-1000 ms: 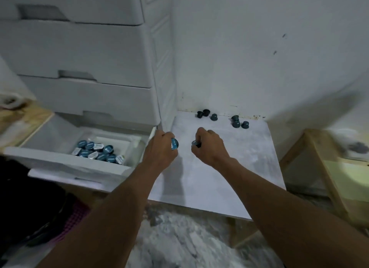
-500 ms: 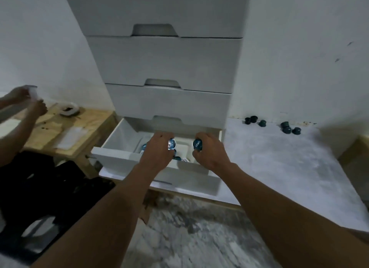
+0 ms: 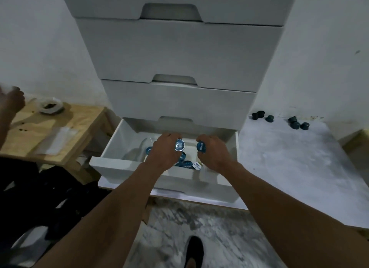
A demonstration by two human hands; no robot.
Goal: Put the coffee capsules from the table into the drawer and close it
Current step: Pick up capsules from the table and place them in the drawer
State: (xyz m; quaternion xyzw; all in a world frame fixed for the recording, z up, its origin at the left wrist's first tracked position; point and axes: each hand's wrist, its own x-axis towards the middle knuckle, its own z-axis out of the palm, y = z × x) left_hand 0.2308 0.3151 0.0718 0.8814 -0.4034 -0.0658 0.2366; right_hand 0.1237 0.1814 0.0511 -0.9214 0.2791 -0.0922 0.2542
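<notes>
The lowest drawer (image 3: 119,164) of a white drawer unit stands pulled out, with several blue coffee capsules (image 3: 187,164) lying in it. My left hand (image 3: 164,151) hovers over the drawer and grips a blue capsule with a foil lid (image 3: 179,144). Beside it, my right hand (image 3: 214,153) holds another blue capsule (image 3: 200,147) above the drawer. Several dark capsules (image 3: 295,124) remain on the white table (image 3: 289,168) by the wall, in two small groups at the right.
The closed upper drawers (image 3: 179,54) rise above the open one. A wooden side table (image 3: 60,132) with a small dish (image 3: 51,108) stands at the left, where another person's hand (image 3: 13,100) shows. My shoe (image 3: 193,251) rests on the marbled floor.
Both hands carried their capsules from the white table over to the open drawer. The view swung left and closer, so the drawer now sits in the middle.
</notes>
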